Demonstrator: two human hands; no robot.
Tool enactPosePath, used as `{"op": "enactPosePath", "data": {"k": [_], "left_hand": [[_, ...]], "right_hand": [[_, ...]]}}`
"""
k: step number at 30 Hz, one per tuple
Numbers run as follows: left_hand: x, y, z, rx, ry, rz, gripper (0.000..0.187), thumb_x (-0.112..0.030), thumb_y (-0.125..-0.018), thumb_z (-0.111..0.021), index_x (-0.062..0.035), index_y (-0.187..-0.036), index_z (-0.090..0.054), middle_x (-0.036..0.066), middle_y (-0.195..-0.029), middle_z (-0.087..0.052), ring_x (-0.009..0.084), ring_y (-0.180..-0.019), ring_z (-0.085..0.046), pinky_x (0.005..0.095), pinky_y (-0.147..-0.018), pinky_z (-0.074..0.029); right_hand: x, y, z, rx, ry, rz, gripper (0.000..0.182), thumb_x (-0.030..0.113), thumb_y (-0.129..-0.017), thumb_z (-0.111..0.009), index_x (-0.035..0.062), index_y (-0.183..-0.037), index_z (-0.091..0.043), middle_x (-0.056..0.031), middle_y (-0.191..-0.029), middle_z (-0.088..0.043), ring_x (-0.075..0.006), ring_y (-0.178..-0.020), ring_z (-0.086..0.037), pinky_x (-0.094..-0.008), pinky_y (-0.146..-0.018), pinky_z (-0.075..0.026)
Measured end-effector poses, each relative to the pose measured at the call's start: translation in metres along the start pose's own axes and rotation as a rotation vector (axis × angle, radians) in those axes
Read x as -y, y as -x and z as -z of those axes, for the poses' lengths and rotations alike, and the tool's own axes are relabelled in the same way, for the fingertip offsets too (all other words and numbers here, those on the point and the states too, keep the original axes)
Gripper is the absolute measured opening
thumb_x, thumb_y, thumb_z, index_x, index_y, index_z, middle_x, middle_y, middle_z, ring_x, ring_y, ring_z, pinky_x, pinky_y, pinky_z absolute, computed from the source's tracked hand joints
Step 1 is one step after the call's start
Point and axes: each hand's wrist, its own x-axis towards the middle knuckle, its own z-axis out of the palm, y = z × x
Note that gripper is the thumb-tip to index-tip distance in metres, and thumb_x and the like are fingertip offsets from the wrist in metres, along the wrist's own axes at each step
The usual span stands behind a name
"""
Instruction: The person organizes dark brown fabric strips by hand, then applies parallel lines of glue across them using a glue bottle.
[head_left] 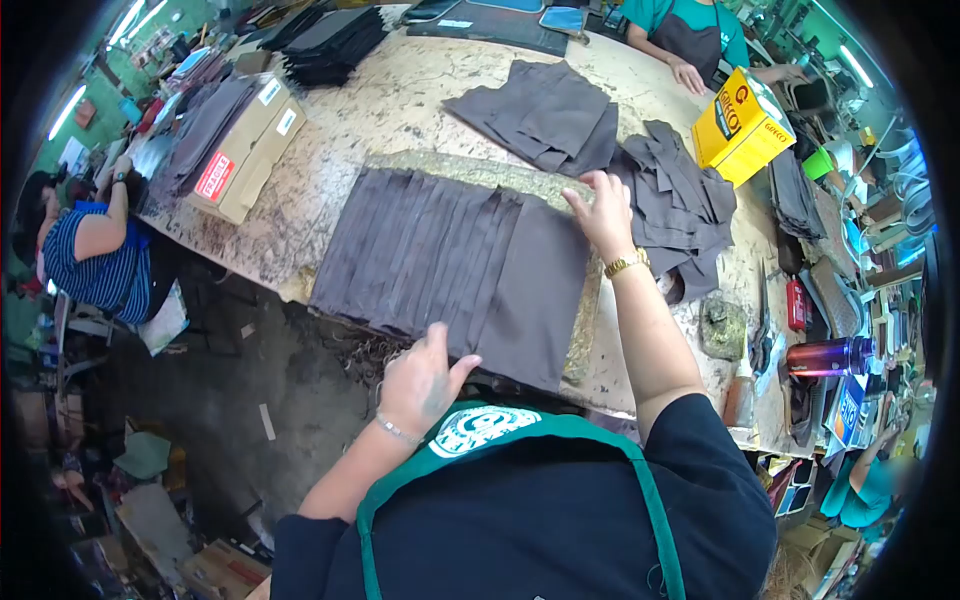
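Note:
A row of overlapping dark grey fabric pieces (430, 250) lies fanned out on the worn table (400, 100) in front of me. My left hand (422, 378) rests at the near edge of the row, fingers spread, touching the nearest piece. My right hand (603, 210) presses flat on the far right corner of the top piece (535, 290). It wears a gold watch. Neither hand grips anything.
A loose heap of grey pieces (680, 200) lies right of my right hand, a neater pile (545, 115) behind. A yellow box (740, 125) stands far right, a cardboard box (245, 150) left. Other people work across the table (685, 35) and at the left (95, 250). A purple bottle (830, 357) lies right.

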Motion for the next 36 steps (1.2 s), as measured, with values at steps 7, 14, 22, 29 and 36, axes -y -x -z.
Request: {"op": "enactPosePath", "data": {"k": [7, 14, 22, 29, 36], "left_hand": [[-0.01, -0.002, 0.007, 0.002, 0.194, -0.192, 0.023, -0.022, -0.078, -0.06, -0.0036, -0.089, -0.053, 0.011, -0.075, -0.054, 0.0298, -0.066, -0.057, 0.0366, -0.057, -0.046], [0.004, 0.005, 0.012, -0.07, 0.336, -0.105, 0.022, -0.011, -0.075, -0.064, 0.0016, -0.092, -0.057, 0.01, -0.072, -0.054, 0.0181, -0.056, -0.055, 0.0268, -0.053, -0.045], [-0.019, -0.074, 0.053, -0.537, 0.327, -0.498, 0.048, -0.02, -0.072, -0.068, 0.003, -0.108, -0.047, 0.018, -0.109, -0.051, 0.0322, -0.1, -0.05, 0.0371, -0.085, -0.04], [-0.077, -0.126, 0.048, -0.138, 0.812, -0.719, 0.047, -0.027, -0.069, -0.073, -0.0028, -0.104, -0.053, 0.014, -0.103, -0.057, 0.0255, -0.094, -0.056, 0.0334, -0.083, -0.043], [-0.057, -0.047, -0.02, 0.361, 1.327, -0.157, 0.013, -0.002, -0.081, -0.057, -0.0037, -0.092, -0.051, -0.003, -0.072, -0.051, 0.0034, -0.064, -0.047, 0.0173, -0.057, -0.04]], "right_hand": [[-0.012, -0.092, -0.06, 0.188, 0.084, 0.175, 0.025, 0.015, -0.074, -0.055, 0.0053, -0.097, -0.058, -0.0121, -0.1, -0.058, -0.0309, -0.1, -0.051, -0.0391, -0.084, -0.043], [-0.032, -0.13, -0.057, 0.055, 0.169, 0.226, 0.019, 0.014, -0.081, -0.041, 0.0046, -0.077, -0.057, -0.0184, -0.076, -0.061, -0.033, -0.073, -0.061, -0.0421, -0.065, -0.049], [0.061, -0.117, 0.112, -0.073, -0.038, 0.794, 0.007, 0.008, -0.081, -0.05, 0.0038, -0.087, -0.05, -0.0159, -0.079, -0.056, -0.0334, -0.075, -0.054, -0.0378, -0.065, -0.043], [0.09, -0.045, 0.237, 0.327, -0.662, 0.733, 0.011, 0.005, -0.086, -0.049, -0.0017, -0.093, -0.053, -0.0032, -0.078, -0.051, -0.0108, -0.072, -0.047, -0.0231, -0.065, -0.038], [0.007, -0.036, 0.139, 0.509, -0.491, 0.197, 0.013, 0.012, -0.085, -0.051, 0.0002, -0.089, -0.055, -0.0005, -0.076, -0.051, -0.0074, -0.072, -0.046, -0.0223, -0.066, -0.039]]}}
